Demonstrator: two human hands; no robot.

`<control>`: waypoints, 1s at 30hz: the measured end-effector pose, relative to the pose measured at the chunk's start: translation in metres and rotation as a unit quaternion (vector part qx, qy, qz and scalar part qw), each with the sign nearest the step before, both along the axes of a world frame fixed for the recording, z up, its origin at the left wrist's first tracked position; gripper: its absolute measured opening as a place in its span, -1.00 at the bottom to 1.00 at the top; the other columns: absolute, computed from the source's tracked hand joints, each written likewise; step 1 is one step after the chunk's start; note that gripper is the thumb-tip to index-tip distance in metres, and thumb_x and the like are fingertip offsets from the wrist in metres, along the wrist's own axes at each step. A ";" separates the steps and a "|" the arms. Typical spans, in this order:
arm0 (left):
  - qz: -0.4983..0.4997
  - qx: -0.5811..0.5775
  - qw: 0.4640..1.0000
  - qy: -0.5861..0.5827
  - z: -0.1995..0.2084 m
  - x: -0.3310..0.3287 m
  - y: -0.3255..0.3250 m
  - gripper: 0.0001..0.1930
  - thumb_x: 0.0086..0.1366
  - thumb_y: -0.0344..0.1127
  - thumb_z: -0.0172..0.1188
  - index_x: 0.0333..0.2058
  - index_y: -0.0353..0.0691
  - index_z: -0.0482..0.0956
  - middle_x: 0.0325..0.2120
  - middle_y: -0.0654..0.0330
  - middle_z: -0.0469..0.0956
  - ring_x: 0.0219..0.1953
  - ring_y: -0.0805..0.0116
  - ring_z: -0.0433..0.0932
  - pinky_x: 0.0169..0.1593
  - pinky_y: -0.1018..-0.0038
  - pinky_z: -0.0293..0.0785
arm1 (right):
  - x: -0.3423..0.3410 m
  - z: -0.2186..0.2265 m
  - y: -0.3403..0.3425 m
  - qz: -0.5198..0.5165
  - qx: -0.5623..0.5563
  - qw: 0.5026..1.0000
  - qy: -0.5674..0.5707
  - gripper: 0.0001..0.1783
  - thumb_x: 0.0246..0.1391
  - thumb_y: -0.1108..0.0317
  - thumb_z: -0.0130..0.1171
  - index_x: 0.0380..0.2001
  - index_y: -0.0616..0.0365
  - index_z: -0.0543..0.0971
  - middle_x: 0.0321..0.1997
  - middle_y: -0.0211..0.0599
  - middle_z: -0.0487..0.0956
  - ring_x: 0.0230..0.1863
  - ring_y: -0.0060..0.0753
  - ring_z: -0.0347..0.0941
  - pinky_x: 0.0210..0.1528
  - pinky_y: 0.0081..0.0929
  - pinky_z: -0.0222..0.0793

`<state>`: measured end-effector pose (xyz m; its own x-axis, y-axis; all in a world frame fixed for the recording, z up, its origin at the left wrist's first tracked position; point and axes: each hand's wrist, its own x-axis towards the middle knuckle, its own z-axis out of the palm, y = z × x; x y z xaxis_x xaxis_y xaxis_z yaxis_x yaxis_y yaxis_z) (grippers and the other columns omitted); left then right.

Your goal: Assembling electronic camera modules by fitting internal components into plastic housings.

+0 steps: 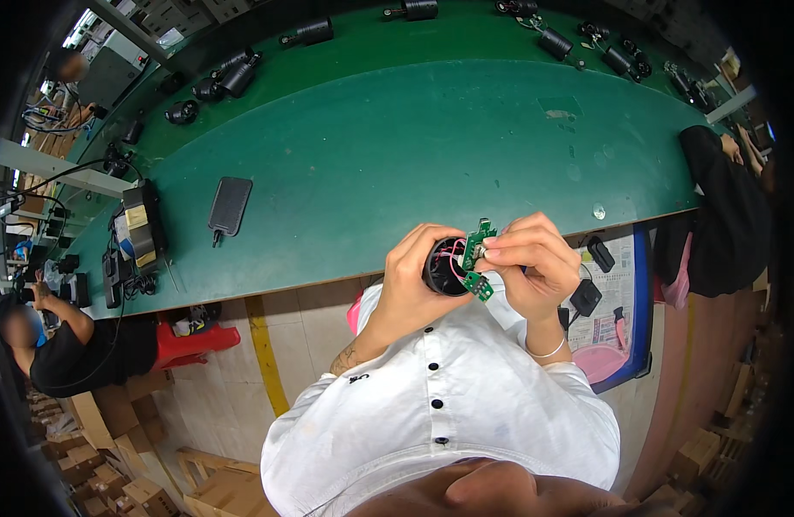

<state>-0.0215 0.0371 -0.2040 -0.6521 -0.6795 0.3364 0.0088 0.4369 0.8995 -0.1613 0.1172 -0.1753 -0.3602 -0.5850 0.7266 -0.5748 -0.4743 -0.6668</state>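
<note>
My left hand (412, 274) is wrapped round a black cylindrical housing (435, 274), its open end turned to the right. Pink and red wires (454, 253) run out of that end to a green circuit board (477, 246). Between the thumb and fingers of my right hand (535, 263) the board is pinched, close beside the housing's mouth. A smaller green board piece (479, 286) sits at the lower end of it. Both hands are in front of the green table's near edge, above my lap.
On the green table (397, 164) lies a dark flat pouch (231, 206); black equipment (138, 228) stands at its left end. Black cylindrical units (311, 33) line the far strip. A blue-rimmed bin (640, 319) with black parts is at my right. Co-workers sit left and right.
</note>
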 end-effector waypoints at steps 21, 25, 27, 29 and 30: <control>0.104 -0.177 0.974 0.099 -0.009 -0.008 -0.002 -0.60 -0.26 -0.49 0.32 -0.32 -0.26 0.51 -0.38 0.15 0.52 -0.34 0.26 0.47 -0.33 0.43 0.41 | 0.023 0.001 0.004 0.070 0.098 0.991 0.052 -0.78 -0.35 0.74 0.21 -0.57 0.20 0.65 -0.41 -0.39 0.65 -0.50 -0.49 0.32 -0.43 -0.63 0.29; 0.096 -0.186 0.975 0.080 -0.006 -0.007 -0.002 -0.59 -0.29 -0.50 0.31 -0.32 -0.26 0.51 -0.39 0.15 0.52 -0.36 0.26 0.46 -0.33 0.43 0.40 | 0.025 0.002 0.007 0.054 0.113 0.990 0.059 -0.76 -0.35 0.76 0.18 -0.55 0.22 0.65 -0.41 -0.37 0.65 -0.51 -0.48 0.31 -0.43 -0.63 0.29; 0.080 -0.169 0.980 0.065 -0.006 -0.005 -0.002 -0.60 -0.29 -0.51 0.30 -0.33 -0.27 0.51 -0.40 0.16 0.52 -0.37 0.27 0.45 -0.33 0.43 0.39 | 0.024 -0.001 0.008 0.062 0.115 0.990 0.044 -0.75 -0.35 0.76 0.18 -0.54 0.22 0.65 -0.40 -0.36 0.65 -0.51 -0.48 0.31 -0.43 -0.63 0.28; 0.065 -0.152 0.985 0.049 -0.006 -0.005 -0.002 -0.61 -0.29 -0.52 0.29 -0.34 -0.28 0.51 -0.41 0.16 0.51 -0.37 0.28 0.44 -0.34 0.42 0.39 | 0.023 -0.005 0.009 0.071 0.117 0.990 0.027 -0.74 -0.36 0.77 0.17 -0.53 0.23 0.65 -0.40 -0.34 0.66 -0.51 -0.47 0.30 -0.43 -0.63 0.28; 0.065 -0.153 0.985 0.049 -0.005 -0.005 -0.002 -0.61 -0.29 -0.52 0.29 -0.34 -0.28 0.51 -0.41 0.16 0.51 -0.37 0.28 0.44 -0.34 0.42 0.39 | 0.023 -0.006 0.008 0.070 0.117 0.990 0.027 -0.74 -0.36 0.77 0.17 -0.53 0.23 0.65 -0.40 -0.34 0.66 -0.51 -0.47 0.30 -0.43 -0.63 0.28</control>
